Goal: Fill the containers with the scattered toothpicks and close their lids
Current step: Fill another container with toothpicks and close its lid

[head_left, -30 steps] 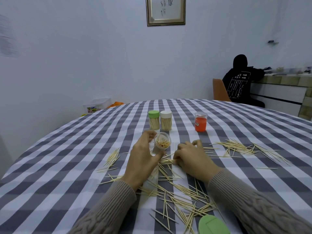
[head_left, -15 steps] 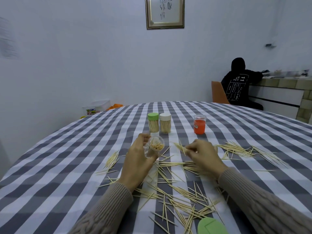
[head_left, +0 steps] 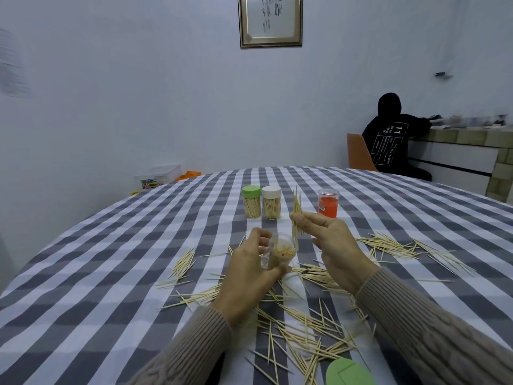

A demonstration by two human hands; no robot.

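Right hand (head_left: 330, 240) has lifted off the table since 0.5 s ago, now pinching a near-upright toothpick bundle (head_left: 297, 212) just above and right of the jar (head_left: 280, 252). Insertion looks imminent. Left hand (head_left: 247, 276) grips the jar, tilted, clear, partly filled. Loose toothpicks (head_left: 305, 326) lie around it.

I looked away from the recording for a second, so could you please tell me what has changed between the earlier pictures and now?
The right hand gathered a bundle of toothpicks from the table, lifted it and now pinches it upright just above the open clear container. The left hand still grips that container, tilted, raised a little. The two lidded containers, the orange-filled jar and the loose green lid stayed put.
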